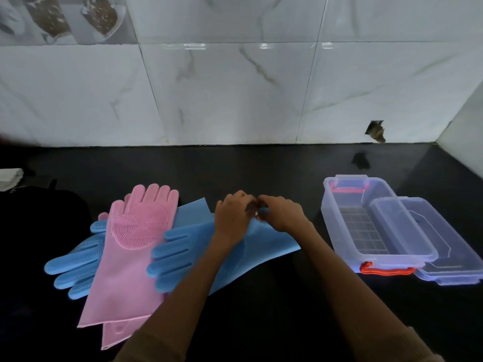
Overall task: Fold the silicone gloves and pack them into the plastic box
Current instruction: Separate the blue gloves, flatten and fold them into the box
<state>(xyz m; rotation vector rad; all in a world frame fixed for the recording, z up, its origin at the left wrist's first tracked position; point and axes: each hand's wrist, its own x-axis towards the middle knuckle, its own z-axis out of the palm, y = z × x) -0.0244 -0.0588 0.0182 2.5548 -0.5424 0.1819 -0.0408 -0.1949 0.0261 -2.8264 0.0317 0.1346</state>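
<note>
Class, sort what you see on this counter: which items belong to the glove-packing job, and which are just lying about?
Belong to the job:
blue gloves
pink gloves
plastic box
box lid

Just lying about:
white cloth at far left
dark object beside the gloves

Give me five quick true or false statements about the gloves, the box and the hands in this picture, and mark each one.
1. Both hands are on the cuff end of a blue glove. True: the left hand and right hand meet there.
2. The plastic box already holds a folded glove. False: no glove is inside it.
3. The pink glove lies on top of another blue glove. True.
4. The lid is closed on the box. False: it lies beside the box, to its right.
5. The box stands to the left of the gloves. False: it is to their right.
</note>
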